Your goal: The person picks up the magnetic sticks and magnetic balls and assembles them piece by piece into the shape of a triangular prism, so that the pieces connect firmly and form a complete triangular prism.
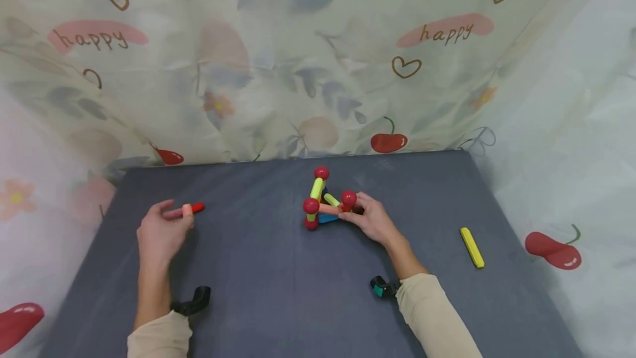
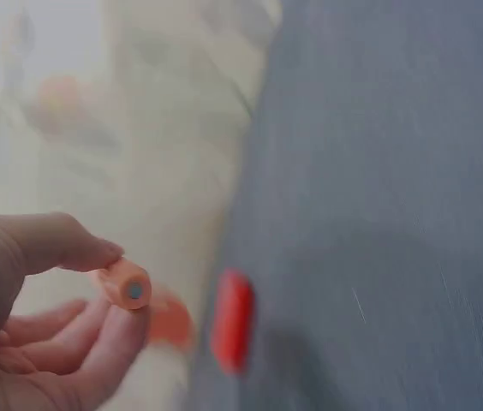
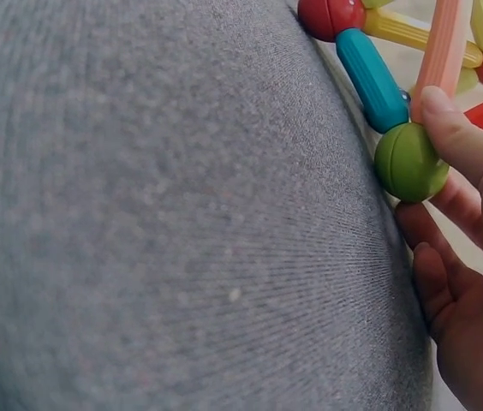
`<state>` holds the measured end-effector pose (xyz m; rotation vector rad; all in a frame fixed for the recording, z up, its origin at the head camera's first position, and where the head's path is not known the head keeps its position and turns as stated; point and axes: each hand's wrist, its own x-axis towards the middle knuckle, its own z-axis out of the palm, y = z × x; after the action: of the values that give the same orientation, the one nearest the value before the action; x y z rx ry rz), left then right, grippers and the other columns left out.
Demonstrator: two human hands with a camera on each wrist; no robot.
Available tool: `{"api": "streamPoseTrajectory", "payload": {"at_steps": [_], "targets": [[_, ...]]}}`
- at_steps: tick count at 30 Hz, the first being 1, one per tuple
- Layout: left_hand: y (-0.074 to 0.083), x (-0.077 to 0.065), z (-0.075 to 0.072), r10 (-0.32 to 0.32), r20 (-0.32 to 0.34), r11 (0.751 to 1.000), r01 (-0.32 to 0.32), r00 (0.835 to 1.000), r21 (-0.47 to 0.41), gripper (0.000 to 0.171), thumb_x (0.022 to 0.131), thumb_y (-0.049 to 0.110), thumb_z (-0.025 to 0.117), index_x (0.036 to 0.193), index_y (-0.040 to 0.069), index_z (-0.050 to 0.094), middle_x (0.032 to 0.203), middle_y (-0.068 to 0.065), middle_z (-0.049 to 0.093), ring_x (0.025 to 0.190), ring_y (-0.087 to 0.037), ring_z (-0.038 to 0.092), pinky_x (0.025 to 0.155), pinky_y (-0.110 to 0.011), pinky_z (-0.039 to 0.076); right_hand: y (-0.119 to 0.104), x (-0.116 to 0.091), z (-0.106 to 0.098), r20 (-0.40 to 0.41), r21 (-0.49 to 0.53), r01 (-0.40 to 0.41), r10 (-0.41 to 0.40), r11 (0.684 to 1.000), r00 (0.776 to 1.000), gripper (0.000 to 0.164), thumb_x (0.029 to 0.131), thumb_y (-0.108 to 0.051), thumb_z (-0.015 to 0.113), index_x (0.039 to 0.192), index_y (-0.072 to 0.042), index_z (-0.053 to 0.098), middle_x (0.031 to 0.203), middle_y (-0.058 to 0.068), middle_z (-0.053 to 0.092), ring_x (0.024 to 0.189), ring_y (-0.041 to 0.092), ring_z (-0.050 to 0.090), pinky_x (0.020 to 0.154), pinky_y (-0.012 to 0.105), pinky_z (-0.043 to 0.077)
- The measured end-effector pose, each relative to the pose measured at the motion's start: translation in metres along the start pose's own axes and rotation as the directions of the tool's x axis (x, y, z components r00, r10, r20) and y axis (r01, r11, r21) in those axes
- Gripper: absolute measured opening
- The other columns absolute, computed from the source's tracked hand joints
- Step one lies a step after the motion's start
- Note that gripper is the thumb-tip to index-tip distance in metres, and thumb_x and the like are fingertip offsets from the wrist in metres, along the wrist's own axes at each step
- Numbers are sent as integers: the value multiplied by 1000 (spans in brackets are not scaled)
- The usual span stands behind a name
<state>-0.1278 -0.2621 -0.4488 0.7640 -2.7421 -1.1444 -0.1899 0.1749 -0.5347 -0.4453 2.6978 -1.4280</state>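
At the left of the table, my left hand pinches a short peach rod between thumb and fingers; its round end faces the left wrist camera. A red rod is just beyond those fingertips, blurred in the left wrist view. In the middle stands a frame of coloured rods and balls, with red balls, a yellow-green rod and a teal-blue rod. My right hand grips its right side, thumb on a peach rod beside a green ball. Fingers partly hide that corner.
A yellow rod lies on the right side of the dark grey table. A patterned curtain hangs along the back and sides. Black wrist devices are on both forearms.
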Motion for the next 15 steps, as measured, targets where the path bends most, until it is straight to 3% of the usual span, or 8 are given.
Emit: {"api": "streamPoseTrajectory", "payload": {"at_steps": [3,5,7,9,11,13,15], "targets": [[38,-12,14,131,-42,981,-135,991,-141,59,95,45,65,144,13,55,124,-9,74,110,-23,71,87,-25,55,-1,0,-2,1,-7,-10,10,1000,1000,17,89,-31,80,101,-19,77,106,0,66,90,16,59,81,30,50],[63,-21,28,252,-59,934,-259,966,-246,46,93,38,73,132,15,64,118,-5,74,103,-17,71,80,-16,55,-1,0,-3,5,-8,-15,15,1000,1000,18,90,-32,79,102,-19,78,106,-1,66,90,16,59,81,30,50],[87,-32,45,385,-65,856,-382,921,-349,36,90,27,79,122,15,69,114,-4,72,100,-13,69,82,-14,56,-1,0,-2,8,-5,-13,13,1000,1000,18,90,-33,79,102,-19,78,107,0,67,90,16,59,81,30,50],[108,-42,64,514,-61,772,-492,856,-403,31,88,22,82,116,15,71,111,-3,71,100,-13,69,88,-23,59,-1,0,-1,9,-2,-9,9,1000,1000,18,91,-34,78,103,-20,78,108,-1,67,89,15,59,80,30,50],[124,-50,83,607,-32,704,-557,794,-440,30,87,21,82,115,15,72,111,-1,71,101,-14,70,93,-35,60,-1,0,-1,7,3,-5,5,1000,1000,17,91,-33,78,103,-20,78,108,-1,67,89,15,59,80,29,50],[137,-57,100,671,13,670,-598,742,-441,31,88,23,81,117,17,73,112,1,73,105,-16,70,99,-42,57,-1,0,-1,2,0,0,0,1000,1000,16,91,-32,78,102,-20,78,107,-1,67,88,14,60,79,29,50],[145,-62,114,703,73,663,-616,707,-425,31,89,26,80,119,20,75,114,3,74,108,-18,68,98,-43,56,0,0,-1,-6,-8,9,-9,1000,1000,16,90,-31,79,102,-20,78,106,-1,67,87,14,60,79,28,50]]}}
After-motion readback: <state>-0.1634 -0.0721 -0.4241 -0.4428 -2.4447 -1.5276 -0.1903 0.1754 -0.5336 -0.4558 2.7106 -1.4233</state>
